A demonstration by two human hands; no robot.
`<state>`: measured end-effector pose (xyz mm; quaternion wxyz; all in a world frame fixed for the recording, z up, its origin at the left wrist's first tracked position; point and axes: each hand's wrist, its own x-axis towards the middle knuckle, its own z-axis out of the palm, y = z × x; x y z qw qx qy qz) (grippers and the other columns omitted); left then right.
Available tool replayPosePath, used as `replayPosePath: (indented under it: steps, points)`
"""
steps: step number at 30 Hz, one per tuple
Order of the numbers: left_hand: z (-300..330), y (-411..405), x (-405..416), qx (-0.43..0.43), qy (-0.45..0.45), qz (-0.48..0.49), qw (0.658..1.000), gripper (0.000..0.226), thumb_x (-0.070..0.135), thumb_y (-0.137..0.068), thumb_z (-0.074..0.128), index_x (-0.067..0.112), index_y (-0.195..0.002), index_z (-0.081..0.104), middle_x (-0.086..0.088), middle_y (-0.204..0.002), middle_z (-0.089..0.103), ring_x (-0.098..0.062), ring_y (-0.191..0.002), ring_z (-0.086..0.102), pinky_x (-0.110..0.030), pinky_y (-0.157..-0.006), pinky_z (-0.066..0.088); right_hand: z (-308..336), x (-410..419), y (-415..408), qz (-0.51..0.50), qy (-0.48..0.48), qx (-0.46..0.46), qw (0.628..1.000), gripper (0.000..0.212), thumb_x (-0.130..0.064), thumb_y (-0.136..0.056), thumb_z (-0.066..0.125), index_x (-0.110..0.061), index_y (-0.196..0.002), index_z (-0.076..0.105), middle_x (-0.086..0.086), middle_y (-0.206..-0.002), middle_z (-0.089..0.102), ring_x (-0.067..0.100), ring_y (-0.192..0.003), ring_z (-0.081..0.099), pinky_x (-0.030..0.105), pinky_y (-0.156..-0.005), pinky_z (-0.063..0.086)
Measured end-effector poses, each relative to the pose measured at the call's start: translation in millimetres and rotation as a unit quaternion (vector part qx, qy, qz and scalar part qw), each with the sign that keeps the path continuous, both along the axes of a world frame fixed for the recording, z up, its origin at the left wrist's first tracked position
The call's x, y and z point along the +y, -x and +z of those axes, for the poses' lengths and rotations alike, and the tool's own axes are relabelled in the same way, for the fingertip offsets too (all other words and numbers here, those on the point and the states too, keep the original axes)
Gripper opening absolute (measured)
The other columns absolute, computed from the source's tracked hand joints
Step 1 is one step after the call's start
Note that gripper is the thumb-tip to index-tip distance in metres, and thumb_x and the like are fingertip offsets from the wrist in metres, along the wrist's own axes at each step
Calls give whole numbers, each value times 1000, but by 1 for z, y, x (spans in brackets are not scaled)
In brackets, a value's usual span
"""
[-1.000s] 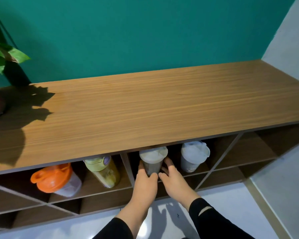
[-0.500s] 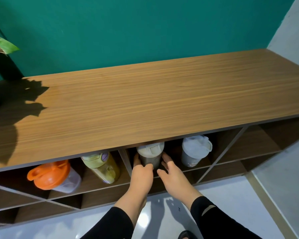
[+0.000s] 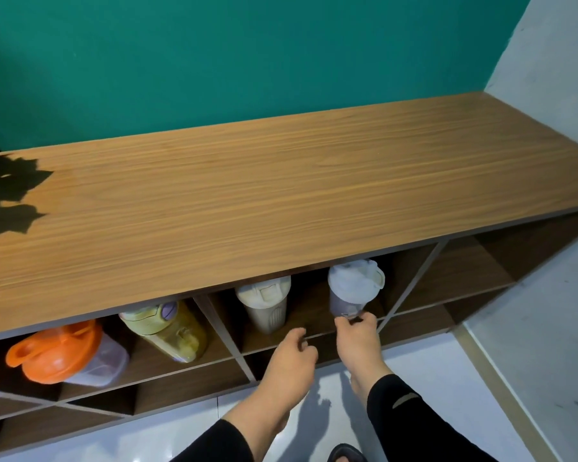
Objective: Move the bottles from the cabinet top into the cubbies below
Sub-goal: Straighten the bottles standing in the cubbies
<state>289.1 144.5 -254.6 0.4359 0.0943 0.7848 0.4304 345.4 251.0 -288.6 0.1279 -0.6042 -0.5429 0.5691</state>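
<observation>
With tabletop [image 3: 281,195] bare and four bottles cubbied: right hand [image 3: 359,341] pinching grey-lidded shaker [image 3: 352,288] base, nudging; left hand [image 3: 291,365] loosely curled, empty, near beige shaker [image 3: 264,305]. Finishing up, seemingly.

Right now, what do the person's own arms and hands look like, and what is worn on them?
Both hands are bare: no gloves, rings or watch show on the left hand or the right hand. Each forearm wears a long black sleeve ending short of the wrist. The right sleeve has a small pale curved mark; the left sleeve looks plain.
</observation>
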Motion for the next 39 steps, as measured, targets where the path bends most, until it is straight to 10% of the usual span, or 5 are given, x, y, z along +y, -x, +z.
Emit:
replayPosePath:
  steps: [10, 23, 30, 36, 39]
  points:
    - [-11, 28, 93, 51, -37, -58, 996, 61, 45, -82, 62, 26, -138, 46, 1, -132, 61, -19, -116, 59, -37, -96, 52, 9, 14, 2, -13, -10, 51, 999, 27, -10, -96, 50, -18, -118, 35, 12, -122, 51, 22, -98, 50, 34, -83, 42]
    - [-28, 26, 97, 34, -60, 32, 997, 63, -4, -95, 49, 17, -152, 34, -11, -151, 47, -28, -137, 46, -44, -113, 39, -3, 39, 6, -66, -5, 91, 994, 53, 4, -97, 43, -11, -147, 35, 13, -136, 53, 32, -121, 53, 33, -90, 40]
    - [-19, -4, 79, 7, -37, 21, 999, 49, 4, -93, 48, 3, -142, 44, -36, -135, 51, -50, -122, 50, -56, -101, 44, -8, 46, 1, -22, 8, 115, 993, 67, 8, -94, 33, -22, -153, 34, 10, -132, 55, 30, -119, 53, 39, -102, 42]
    - [-15, -6, 76, 23, -19, 24, 999, 48, 7, -93, 47, -5, -139, 43, -37, -106, 62, -22, -60, 52, -27, -51, 39, -2, 45, 0, -36, 46, 113, 992, 62, 2, -99, 31, -22, -156, 27, 20, -131, 56, 37, -116, 54, 45, -100, 43]
    - [-9, -3, 66, 26, -18, 9, 999, 45, 6, -95, 47, -5, -138, 45, -13, -97, 65, -21, -77, 58, -23, -68, 39, -3, 42, -6, -17, 27, 34, 999, 48, -7, -98, 36, -9, -146, 41, 17, -126, 59, 38, -111, 57, 42, -95, 45]
